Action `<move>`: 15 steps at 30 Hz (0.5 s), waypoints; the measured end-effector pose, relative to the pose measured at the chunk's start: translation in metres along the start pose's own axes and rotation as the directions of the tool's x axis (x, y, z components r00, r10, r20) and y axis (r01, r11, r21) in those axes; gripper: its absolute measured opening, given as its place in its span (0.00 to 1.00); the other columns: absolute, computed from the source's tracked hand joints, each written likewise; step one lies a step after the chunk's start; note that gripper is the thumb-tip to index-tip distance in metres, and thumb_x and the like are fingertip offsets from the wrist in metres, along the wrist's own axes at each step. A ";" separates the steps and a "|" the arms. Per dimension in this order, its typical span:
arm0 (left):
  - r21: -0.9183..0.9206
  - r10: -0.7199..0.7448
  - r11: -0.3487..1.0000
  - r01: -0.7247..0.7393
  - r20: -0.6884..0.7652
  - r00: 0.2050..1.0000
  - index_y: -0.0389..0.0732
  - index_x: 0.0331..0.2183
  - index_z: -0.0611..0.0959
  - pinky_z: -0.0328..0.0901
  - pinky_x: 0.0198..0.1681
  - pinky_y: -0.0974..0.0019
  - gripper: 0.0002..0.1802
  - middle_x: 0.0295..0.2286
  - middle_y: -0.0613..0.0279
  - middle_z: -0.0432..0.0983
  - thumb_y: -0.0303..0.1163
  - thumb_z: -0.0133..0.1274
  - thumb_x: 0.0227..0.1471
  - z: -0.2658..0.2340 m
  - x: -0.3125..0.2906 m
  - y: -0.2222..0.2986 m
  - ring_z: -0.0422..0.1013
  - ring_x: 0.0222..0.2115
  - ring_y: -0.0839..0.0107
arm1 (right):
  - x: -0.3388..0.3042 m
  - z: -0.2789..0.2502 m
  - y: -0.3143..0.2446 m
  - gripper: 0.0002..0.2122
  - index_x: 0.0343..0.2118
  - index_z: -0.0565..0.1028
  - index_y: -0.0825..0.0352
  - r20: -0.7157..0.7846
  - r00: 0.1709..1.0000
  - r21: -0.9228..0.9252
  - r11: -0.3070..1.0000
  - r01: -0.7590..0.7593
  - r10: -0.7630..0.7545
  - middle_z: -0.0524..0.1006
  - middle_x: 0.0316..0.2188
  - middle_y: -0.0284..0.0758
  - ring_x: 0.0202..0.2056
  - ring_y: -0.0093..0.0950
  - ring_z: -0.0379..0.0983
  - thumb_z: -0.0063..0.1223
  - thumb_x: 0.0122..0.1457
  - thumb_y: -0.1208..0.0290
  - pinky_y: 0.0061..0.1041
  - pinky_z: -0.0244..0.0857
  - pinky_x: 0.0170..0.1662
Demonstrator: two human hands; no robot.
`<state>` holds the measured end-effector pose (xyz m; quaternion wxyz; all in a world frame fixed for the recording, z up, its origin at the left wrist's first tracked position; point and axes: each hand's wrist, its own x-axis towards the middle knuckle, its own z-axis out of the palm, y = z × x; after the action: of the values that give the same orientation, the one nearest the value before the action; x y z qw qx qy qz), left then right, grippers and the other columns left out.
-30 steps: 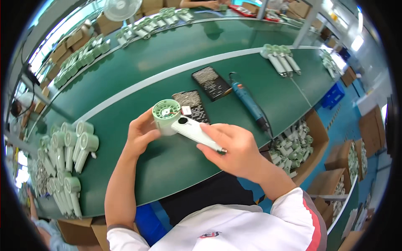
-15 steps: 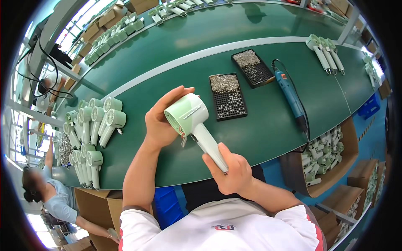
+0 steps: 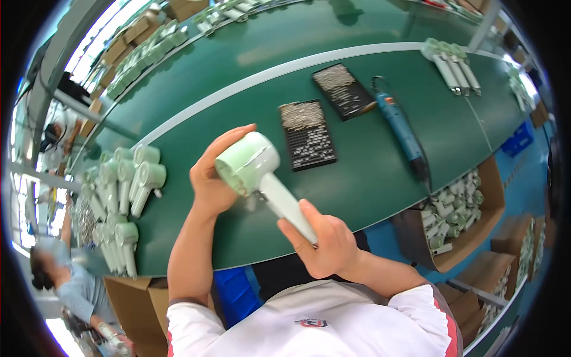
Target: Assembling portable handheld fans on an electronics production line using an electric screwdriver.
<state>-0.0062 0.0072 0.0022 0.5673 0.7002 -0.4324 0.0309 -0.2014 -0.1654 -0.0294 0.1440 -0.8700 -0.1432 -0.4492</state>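
Note:
Tilted across my front is a handheld fan (image 3: 288, 205) with a pale green and white round head and a white handle. My left hand (image 3: 208, 181) is wrapped round the back and side of the fan's head. Lower down, my right hand (image 3: 330, 244) grips the end of the handle between thumb and fingers. Small loose parts hang below the head near its joint with the handle, blurred. Beyond the fan lies a black tray (image 3: 315, 163) of small metal screws, and a second such tray (image 3: 361, 110) is behind it.
A blue electric screwdriver (image 3: 404, 134) with a cable lies right of the trays. Fans (image 3: 122, 172) stand bunched on the green table (image 3: 202, 134) at left; others (image 3: 455, 71) lie far right. A cardboard box (image 3: 492, 199) of parts sits below right. A co-worker (image 3: 77, 285) is at left.
The view has shifted, so the table and trays appear slightly further left and blurred. Both hands keep hold of the same fan, its head turned slightly.

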 end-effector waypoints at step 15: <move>-0.092 -0.004 0.996 0.003 -0.010 1.000 0.36 0.66 0.64 0.75 0.45 0.64 0.48 0.50 0.51 0.77 0.12 0.64 0.45 0.015 -0.005 -0.011 0.77 0.48 0.61 | 0.031 -0.093 0.280 0.18 0.50 0.82 0.65 -0.214 0.961 -0.342 0.908 -0.241 0.175 0.80 0.45 0.42 0.37 0.34 0.79 0.69 0.55 0.72 0.28 0.74 0.37</move>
<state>-0.0090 -0.0025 -0.0149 0.6013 0.6738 -0.4293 0.0137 -0.1472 -0.4542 0.0135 0.0393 -0.8482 0.0501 -0.5258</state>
